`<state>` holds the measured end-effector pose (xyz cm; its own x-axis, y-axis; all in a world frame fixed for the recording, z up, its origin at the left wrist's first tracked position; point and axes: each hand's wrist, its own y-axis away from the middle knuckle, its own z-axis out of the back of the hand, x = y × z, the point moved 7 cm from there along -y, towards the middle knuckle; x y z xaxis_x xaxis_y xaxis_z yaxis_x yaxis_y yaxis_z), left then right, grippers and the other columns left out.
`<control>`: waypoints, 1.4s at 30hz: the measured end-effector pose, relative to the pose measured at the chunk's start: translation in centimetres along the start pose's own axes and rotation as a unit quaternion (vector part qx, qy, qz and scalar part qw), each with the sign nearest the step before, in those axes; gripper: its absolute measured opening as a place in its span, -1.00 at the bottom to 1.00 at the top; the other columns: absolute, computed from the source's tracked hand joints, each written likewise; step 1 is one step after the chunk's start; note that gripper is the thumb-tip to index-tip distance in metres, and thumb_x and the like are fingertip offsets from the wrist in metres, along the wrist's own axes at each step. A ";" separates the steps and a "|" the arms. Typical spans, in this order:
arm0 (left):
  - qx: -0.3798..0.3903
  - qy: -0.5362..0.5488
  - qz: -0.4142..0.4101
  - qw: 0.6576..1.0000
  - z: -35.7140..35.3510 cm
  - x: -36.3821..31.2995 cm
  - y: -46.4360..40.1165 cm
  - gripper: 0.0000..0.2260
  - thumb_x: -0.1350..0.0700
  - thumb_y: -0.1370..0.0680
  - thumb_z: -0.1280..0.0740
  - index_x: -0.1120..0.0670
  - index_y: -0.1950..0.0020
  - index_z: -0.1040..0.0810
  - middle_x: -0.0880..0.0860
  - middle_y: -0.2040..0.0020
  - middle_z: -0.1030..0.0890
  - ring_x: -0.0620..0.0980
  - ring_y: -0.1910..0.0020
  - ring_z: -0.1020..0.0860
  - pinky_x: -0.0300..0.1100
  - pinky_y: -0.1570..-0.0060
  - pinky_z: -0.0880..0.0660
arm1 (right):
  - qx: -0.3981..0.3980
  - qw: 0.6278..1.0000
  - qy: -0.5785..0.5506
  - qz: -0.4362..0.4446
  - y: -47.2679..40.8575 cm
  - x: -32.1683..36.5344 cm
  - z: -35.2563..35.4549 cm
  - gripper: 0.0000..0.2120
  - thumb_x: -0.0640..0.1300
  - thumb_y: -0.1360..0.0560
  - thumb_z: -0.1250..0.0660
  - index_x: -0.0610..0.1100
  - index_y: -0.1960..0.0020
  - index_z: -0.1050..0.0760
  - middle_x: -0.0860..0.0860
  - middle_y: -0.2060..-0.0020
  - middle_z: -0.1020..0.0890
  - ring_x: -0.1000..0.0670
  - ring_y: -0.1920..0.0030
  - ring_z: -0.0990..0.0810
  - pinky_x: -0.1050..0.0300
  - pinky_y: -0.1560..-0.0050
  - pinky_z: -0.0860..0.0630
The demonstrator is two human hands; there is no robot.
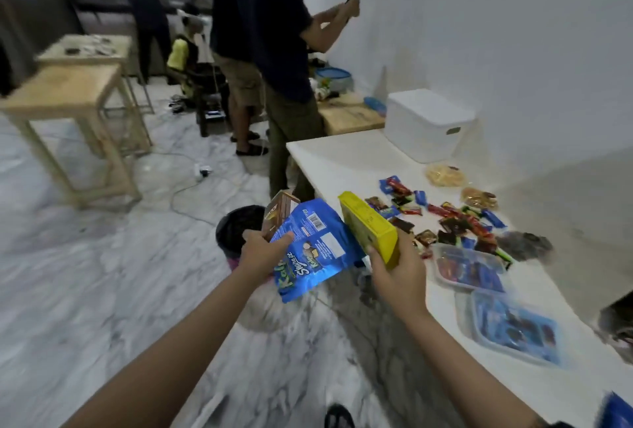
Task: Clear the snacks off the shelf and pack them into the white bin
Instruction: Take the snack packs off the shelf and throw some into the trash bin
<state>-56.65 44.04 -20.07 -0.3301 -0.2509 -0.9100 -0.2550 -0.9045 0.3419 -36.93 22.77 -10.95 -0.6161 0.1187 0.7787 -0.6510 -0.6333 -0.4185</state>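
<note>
My left hand (pixel 262 251) grips a blue snack bag (pixel 313 249) together with a brown box (pixel 278 215) behind it, out in front of the white shelf top (pixel 335 157). My right hand (pixel 399 273) holds a yellow box (pixel 370 225) by its lower end, tilted over the shelf's near edge. The white bin (pixel 426 124) stands at the far end of the shelf top against the wall. Several small wrapped candies (pixel 445 218) lie scattered in the middle. Two clear plastic tubs of snacks (pixel 469 268) (pixel 513 328) sit nearer to me.
Two people stand at the far end of the shelf, one close to its corner (pixel 284 61). A black waste basket (pixel 239 225) sits on the marble floor below my hands. Wooden tables (pixel 68 91) stand at the left. A cable and power strip (pixel 203 172) lie on the floor.
</note>
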 end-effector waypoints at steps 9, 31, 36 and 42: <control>-0.133 0.016 0.096 0.986 8.8 4.6 -6.1 -0.45 -0.12 -0.36 -0.48 0.17 -0.06 -0.27 0.14 0.01 -0.48 0.16 0.01 -0.56 0.09 0.01 -0.58 | 0.129 0.986 -0.080 -0.069 -3.8 -0.5 -15.1 -0.73 -0.06 -0.49 -0.37 0.08 -0.16 -0.42 0.12 0.02 -0.58 0.11 0.02 -0.54 0.19 0.05 -0.45; -0.173 -0.004 0.279 0.944 8.7 9.2 -34.8 -0.18 -0.28 -0.20 -0.39 0.19 -0.23 -0.21 0.25 -0.18 -0.46 0.23 -0.13 -0.50 0.13 -0.11 -0.53 | 0.279 0.912 -0.045 -0.296 -21.4 -11.4 -41.7 -0.78 -0.09 -0.53 -0.30 -0.09 -0.15 -0.39 -0.01 0.04 -0.54 -0.07 0.02 -0.56 0.00 0.01 -0.52; -0.147 -0.010 0.337 0.930 8.6 10.3 -41.7 -0.12 -0.23 -0.30 -0.43 0.19 -0.39 -0.09 0.30 -0.28 -0.40 0.28 -0.19 -0.47 0.13 -0.09 -0.54 | 0.296 0.893 -0.007 -0.340 -24.6 -13.8 -48.2 -0.70 -0.05 -0.51 -0.33 -0.12 -0.19 -0.39 -0.06 0.00 -0.56 -0.08 0.02 -0.57 0.06 0.09 -0.50; -0.113 -0.049 0.361 0.924 8.9 11.0 -49.6 -0.02 -0.31 -0.27 -0.42 0.22 -0.43 -0.07 0.29 -0.30 -0.38 0.27 -0.21 -0.46 0.10 -0.07 -0.55 | 0.340 0.870 0.058 -0.352 -28.2 -15.4 -56.2 -0.68 -0.06 -0.52 -0.31 -0.13 -0.22 -0.37 -0.07 -0.01 -0.57 -0.13 0.00 -0.57 0.10 0.17 -0.44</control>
<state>-55.75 89.25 -44.97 -0.4231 -0.7952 -0.4344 0.2568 -0.5650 0.7841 -34.02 81.85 -37.37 -0.2377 0.7120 0.6607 -0.4968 -0.6736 0.5472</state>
